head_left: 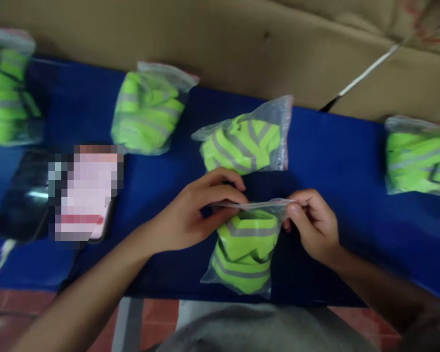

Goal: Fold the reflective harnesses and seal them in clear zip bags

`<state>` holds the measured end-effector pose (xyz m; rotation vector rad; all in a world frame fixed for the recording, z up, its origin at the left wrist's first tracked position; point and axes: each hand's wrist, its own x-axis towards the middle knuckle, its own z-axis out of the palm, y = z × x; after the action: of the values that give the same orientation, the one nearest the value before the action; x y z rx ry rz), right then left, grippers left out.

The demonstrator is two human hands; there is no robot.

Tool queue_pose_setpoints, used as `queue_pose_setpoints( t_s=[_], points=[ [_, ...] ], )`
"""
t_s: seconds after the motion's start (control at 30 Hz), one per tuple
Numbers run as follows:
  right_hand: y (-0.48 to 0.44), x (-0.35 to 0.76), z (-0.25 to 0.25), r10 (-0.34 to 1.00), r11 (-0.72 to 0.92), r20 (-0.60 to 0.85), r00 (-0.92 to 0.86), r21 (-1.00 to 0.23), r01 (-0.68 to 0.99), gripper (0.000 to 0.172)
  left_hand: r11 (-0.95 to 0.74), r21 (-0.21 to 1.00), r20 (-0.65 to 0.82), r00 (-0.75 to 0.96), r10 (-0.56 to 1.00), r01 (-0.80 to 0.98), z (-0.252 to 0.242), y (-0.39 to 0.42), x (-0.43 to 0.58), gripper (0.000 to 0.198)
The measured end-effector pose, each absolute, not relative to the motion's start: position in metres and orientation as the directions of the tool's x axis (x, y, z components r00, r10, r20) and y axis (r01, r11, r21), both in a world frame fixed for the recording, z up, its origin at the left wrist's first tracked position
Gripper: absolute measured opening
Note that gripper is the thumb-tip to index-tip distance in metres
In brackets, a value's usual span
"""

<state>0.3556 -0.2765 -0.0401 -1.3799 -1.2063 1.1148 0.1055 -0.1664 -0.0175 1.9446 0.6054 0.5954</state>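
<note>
A clear zip bag [205, 276] lies at the table's near edge with a folded neon-yellow reflective vest [247, 244] inside. My left hand [198, 210] pinches the left part of the bag's top edge between thumb and fingers. At the right end of that same edge, my right hand [311, 225] grips the corner with thumb and bent fingers. The mouth looks flat and narrow; whether it is sealed I cannot tell. Just beyond my left hand lies another bagged vest [242, 144].
More bagged vests stand at the back left [146, 112], far left [3, 98] and far right [418, 159] of the blue table [333, 161]. Two phones, one dark [20, 200] and one with a lit screen [88, 195], lie at left near a white cable [2, 259]. Brown material [205, 44] borders the back.
</note>
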Motion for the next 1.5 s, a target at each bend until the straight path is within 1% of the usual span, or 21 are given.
queue_pose_setpoints(
  t_s=[0.07,0.17,0.2,0.33,0.4,0.47,0.53,0.6,0.7,0.77,0.83,0.97,1.1,1.2,1.3,1.37,1.5],
  points=[
    [-0.276,0.355,-0.041,0.996,-0.055,-0.047,0.08,-0.994,0.092,0.007,-0.451,0.874,0.187,0.733,0.654,0.18,-0.016,-0.166,0.105,0.021],
    [-0.275,0.356,-0.041,0.996,-0.046,-0.04,0.085,-0.996,0.073,0.006,-0.463,0.865,0.196,0.719,0.667,0.193,-0.018,-0.165,0.104,0.014],
    [-0.275,0.356,-0.041,0.995,-0.047,-0.04,0.09,-0.996,0.078,0.006,-0.462,0.863,0.192,0.713,0.674,0.204,-0.019,-0.164,0.105,0.014],
    [-0.274,0.356,-0.038,0.992,-0.032,-0.02,0.122,-0.994,0.103,0.006,-0.482,0.84,0.205,0.677,0.706,0.249,-0.027,-0.164,0.106,0.029],
    [-0.273,0.357,-0.037,0.991,-0.026,-0.01,0.135,-0.993,0.115,0.007,-0.472,0.85,0.224,0.652,0.725,0.232,-0.03,-0.164,0.107,0.037],
    [-0.272,0.358,-0.037,0.99,-0.034,-0.015,0.143,-0.991,0.131,0.007,-0.447,0.869,0.223,0.639,0.736,0.212,-0.032,-0.164,0.107,0.039],
    [-0.273,0.359,-0.038,0.988,-0.045,-0.024,0.151,-0.989,0.142,0.007,-0.424,0.881,0.191,0.66,0.726,0.212,-0.03,-0.164,0.107,0.028],
    [-0.274,0.36,-0.04,0.987,-0.053,-0.03,0.157,-0.988,0.143,0.007,-0.388,0.894,0.129,0.701,0.702,0.224,-0.026,-0.164,0.107,0.016],
    [-0.275,0.36,-0.041,0.988,-0.054,-0.033,0.152,-0.989,0.136,0.006,-0.239,0.95,0.017,0.728,0.686,0.203,-0.022,-0.164,0.106,0.02],
    [-0.274,0.359,-0.042,0.99,-0.041,-0.024,0.142,-0.992,0.116,0.005,-0.079,0.986,-0.047,0.704,0.709,0.145,-0.021,-0.164,0.106,0.029],
    [-0.273,0.358,-0.042,0.99,-0.02,-0.009,0.138,-0.996,0.085,0.004,0.083,0.993,-0.116,0.675,0.728,0.081,-0.022,-0.164,0.106,0.036],
    [-0.272,0.358,-0.042,0.985,0.006,0.02,0.171,-0.997,0.08,0.003,0.355,0.935,-0.268,0.668,0.695,0.006,-0.025,-0.164,0.11,0.039],
    [-0.273,0.361,-0.042,0.979,0.015,0.041,0.202,-0.992,0.128,0.01,0.551,0.834,-0.393,0.667,0.634,-0.032,-0.024,-0.168,0.114,0.043],
    [-0.275,0.363,-0.044,0.979,0.003,0.022,0.203,-0.995,0.097,0.012,0.632,0.774,-0.451,0.654,0.607,-0.052,-0.023,-0.172,0.117,0.043],
    [-0.277,0.364,-0.047,0.987,-0.022,-0.015,0.158,-0.999,0.041,0.01,0.672,0.737,-0.469,0.668,0.578,-0.064,-0.025,-0.177,0.12,0.045],
    [-0.277,0.365,-0.048,0.989,-0.025,-0.018,0.148,-0.999,0.044,0.008,0.677,0.733,-0.443,0.709,0.549,-0.066,-0.027,-0.18,0.122,0.04],
    [-0.277,0.363,-0.048,0.981,-0.022,-0.012,0.192,-0.998,0.05,0.007,0.648,0.759,-0.371,0.775,0.512,-0.065,-0.028,-0.183,0.126,0.025]
  ],
)
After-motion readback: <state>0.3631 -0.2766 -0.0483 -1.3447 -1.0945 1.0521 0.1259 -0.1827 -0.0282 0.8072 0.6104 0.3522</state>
